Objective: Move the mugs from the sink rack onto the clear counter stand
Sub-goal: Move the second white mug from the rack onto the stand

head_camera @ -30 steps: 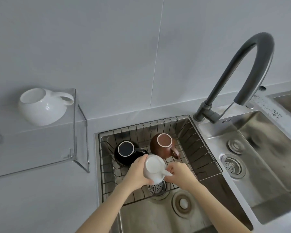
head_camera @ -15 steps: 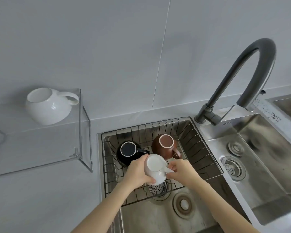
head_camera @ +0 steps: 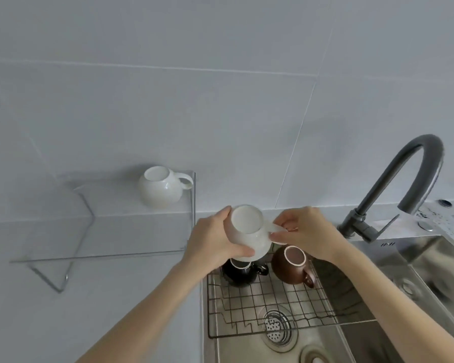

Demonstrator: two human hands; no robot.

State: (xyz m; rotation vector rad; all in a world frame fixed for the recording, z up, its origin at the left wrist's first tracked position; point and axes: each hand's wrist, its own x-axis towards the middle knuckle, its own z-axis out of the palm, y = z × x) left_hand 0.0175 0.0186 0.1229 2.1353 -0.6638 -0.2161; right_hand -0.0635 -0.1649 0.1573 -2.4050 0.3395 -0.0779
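Note:
I hold a white mug [head_camera: 248,229] upside down in the air above the back of the wire sink rack [head_camera: 268,307]. My left hand [head_camera: 215,239] wraps its body and my right hand [head_camera: 304,231] pinches its handle. Below it, a black mug [head_camera: 240,275] and a brown mug [head_camera: 291,264] stand upside down in the rack. The black one is partly hidden by the white mug. On the clear counter stand [head_camera: 131,231] to the left, another white mug [head_camera: 161,186] rests upside down near the back right corner.
A dark curved faucet [head_camera: 404,184] rises at the right behind the steel sink [head_camera: 378,284]. A drain strainer [head_camera: 275,327] shows under the rack. The grey tiled wall runs close behind the stand and the counter.
Both hands have lifted the white mug up out of the rack and a little leftward. The view has tilted upward, so the stand now appears nearer the middle.

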